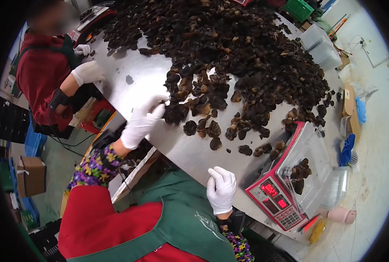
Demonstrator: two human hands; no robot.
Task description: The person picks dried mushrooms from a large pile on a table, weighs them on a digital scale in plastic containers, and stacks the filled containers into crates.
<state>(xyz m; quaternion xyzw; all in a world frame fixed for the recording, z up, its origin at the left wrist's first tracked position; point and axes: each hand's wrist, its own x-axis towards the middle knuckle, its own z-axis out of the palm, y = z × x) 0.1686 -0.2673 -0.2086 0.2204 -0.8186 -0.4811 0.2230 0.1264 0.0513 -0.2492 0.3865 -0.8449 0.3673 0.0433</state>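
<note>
Dark brown wood ear mushrooms (pixel 229 48) lie heaped on the metal table (pixel 177 144), with loose pieces along the near edge. My left hand (pixel 143 121), in a white glove, reaches over the table beside a mushroom clump (pixel 175 112). Its thumb and fingers look apart, slightly blurred, and no mushroom shows between them. Near the table's front edge is my right hand (pixel 222 190), also gloved, with its fingers curled together; whatever they may hold is hidden. A red digital scale (pixel 275 198) stands to its right, bearing a few mushrooms (pixel 299 175) in its clear tray (pixel 314 153).
At the left, a co-worker in a red top (pixel 41 74) has a gloved hand (pixel 89 72) at the table edge. Clear plastic containers (pixel 321 46) are at the far right. Blue gloves (pixel 347 149) lie beyond the scale. A cardboard box (pixel 30 176) sits on the floor.
</note>
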